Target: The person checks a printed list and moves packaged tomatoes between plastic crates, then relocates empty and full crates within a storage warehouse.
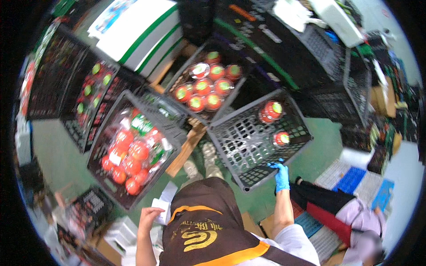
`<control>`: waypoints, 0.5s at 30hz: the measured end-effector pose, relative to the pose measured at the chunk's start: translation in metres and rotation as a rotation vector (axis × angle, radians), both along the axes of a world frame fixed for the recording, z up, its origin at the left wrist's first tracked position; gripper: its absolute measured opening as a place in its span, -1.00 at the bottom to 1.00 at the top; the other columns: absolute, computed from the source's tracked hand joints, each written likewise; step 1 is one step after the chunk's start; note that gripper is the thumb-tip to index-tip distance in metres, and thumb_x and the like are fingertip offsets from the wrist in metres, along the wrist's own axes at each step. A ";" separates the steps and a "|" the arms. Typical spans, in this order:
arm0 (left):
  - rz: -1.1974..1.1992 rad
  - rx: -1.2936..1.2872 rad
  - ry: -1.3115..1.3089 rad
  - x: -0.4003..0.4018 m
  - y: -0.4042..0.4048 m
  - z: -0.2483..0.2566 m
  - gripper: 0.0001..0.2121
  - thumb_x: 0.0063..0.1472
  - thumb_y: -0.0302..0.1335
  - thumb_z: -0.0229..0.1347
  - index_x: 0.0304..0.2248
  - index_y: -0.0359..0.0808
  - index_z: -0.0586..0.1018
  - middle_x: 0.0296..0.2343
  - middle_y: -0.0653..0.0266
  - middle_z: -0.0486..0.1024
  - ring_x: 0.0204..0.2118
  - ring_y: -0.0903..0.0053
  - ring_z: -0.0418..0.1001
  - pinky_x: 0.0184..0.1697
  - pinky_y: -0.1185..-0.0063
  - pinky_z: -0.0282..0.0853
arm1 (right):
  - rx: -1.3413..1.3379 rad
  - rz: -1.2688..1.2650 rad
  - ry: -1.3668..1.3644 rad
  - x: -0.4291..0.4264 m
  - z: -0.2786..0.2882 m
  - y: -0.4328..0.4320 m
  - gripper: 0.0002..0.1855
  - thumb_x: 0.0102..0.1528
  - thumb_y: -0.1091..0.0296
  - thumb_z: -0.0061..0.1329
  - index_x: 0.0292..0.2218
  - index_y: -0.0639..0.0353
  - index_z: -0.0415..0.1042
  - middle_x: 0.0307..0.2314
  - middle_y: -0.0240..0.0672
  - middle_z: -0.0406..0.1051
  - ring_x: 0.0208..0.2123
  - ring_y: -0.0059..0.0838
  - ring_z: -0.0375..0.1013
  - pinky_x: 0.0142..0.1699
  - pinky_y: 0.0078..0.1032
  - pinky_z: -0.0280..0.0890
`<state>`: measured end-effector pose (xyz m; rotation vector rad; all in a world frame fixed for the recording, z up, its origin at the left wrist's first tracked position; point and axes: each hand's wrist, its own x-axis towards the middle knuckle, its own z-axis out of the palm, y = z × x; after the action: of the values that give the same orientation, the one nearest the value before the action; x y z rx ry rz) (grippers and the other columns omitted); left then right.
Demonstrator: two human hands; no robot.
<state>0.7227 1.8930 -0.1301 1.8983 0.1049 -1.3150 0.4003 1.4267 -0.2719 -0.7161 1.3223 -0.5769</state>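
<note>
My right hand (282, 173), in a blue glove, is at the near rim of a black plastic crate (229, 166), its fingertips over the wall; whether they grip it is unclear. Inside that crate stand a few clear tubs of red fruit (282, 138) with green labels, all towards its right side. My bare left hand (151, 216) holds white paper slips (161, 211) beside my dark apron (199, 199). Left of my feet, another crate (126, 202) holds bagged tomatoes (131, 164). A crate (241, 83) farther off contains several similar round tubs (203, 86).
White boxes with green stripes (149, 30) are stacked at the top left. Crates of packed red produce (88, 89) stand at the left. A wooden board (186, 151) lies by my feet. Black crates (336, 63) rise at the right. A person (352, 212) is at the lower right.
</note>
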 end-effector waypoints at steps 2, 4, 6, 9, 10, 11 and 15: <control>-0.045 0.017 0.057 0.001 -0.014 0.010 -0.80 -0.08 -0.52 -0.01 -0.46 -0.40 0.59 -0.59 0.39 0.48 -0.52 0.74 0.33 -0.43 0.75 0.20 | -0.005 0.014 0.004 -0.005 -0.035 0.000 -0.83 -0.28 0.61 -0.13 -0.50 0.40 0.36 -0.56 -0.20 0.40 -0.47 -0.35 0.42 -0.32 -0.52 0.31; -0.103 0.024 0.102 0.010 -0.028 0.006 -0.81 -0.05 -0.53 -0.02 -0.45 -0.39 0.59 -0.58 0.40 0.47 -0.51 0.73 0.33 -0.41 0.74 0.22 | 0.057 -0.053 -0.024 -0.006 -0.067 -0.005 -0.78 -0.28 0.62 -0.12 -0.46 0.39 0.36 -0.53 -0.20 0.40 -0.45 -0.36 0.41 -0.29 -0.52 0.30; -0.074 0.006 0.166 0.004 -0.024 -0.007 -0.81 -0.05 -0.56 -0.03 -0.43 -0.38 0.59 -0.59 0.41 0.46 -0.52 0.73 0.32 -0.42 0.73 0.22 | 0.154 -0.067 -0.008 -0.030 -0.114 -0.013 -0.69 -0.30 0.65 -0.11 -0.38 0.40 0.33 -0.46 -0.20 0.40 -0.41 -0.34 0.39 -0.23 -0.49 0.29; -0.006 0.045 0.242 -0.010 -0.023 -0.022 -0.81 -0.05 -0.57 -0.05 -0.44 -0.37 0.58 -0.59 0.44 0.44 -0.54 0.76 0.30 -0.44 0.74 0.21 | 0.211 -0.086 0.090 -0.045 -0.133 -0.016 -0.70 -0.29 0.63 -0.08 -0.39 0.41 0.33 -0.37 -0.16 0.37 -0.36 -0.35 0.37 -0.25 -0.47 0.28; -0.020 0.049 0.232 -0.011 -0.026 -0.023 -0.80 -0.05 -0.58 -0.05 -0.42 -0.37 0.58 -0.59 0.44 0.44 -0.54 0.77 0.30 -0.44 0.74 0.21 | 0.318 -0.016 0.277 -0.056 -0.147 -0.022 -0.70 -0.29 0.60 -0.03 -0.39 0.40 0.33 -0.36 -0.15 0.36 -0.37 -0.36 0.36 -0.32 -0.45 0.26; -0.039 0.049 0.226 -0.011 -0.031 -0.024 -0.79 -0.05 -0.60 -0.05 -0.40 -0.37 0.57 -0.60 0.44 0.44 -0.54 0.77 0.30 -0.44 0.74 0.21 | 0.309 -0.017 0.339 -0.071 -0.163 -0.019 -0.70 -0.29 0.58 -0.01 -0.39 0.40 0.33 -0.36 -0.17 0.36 -0.38 -0.37 0.35 -0.33 -0.44 0.26; -0.058 0.054 0.269 -0.008 -0.035 -0.029 -0.63 -0.08 -0.68 -0.04 -0.19 -0.35 0.46 -0.44 0.37 0.48 -0.49 0.74 0.38 -0.40 0.73 0.29 | 0.282 -0.040 0.494 -0.087 -0.175 -0.004 -0.67 -0.28 0.47 0.11 -0.41 0.38 0.34 -0.47 -0.28 0.34 -0.42 -0.42 0.30 -0.36 -0.39 0.21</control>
<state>0.7149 1.8580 -0.1596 1.7706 0.2253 -1.6172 0.3131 1.4227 -0.4466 -0.6190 1.8368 -0.2383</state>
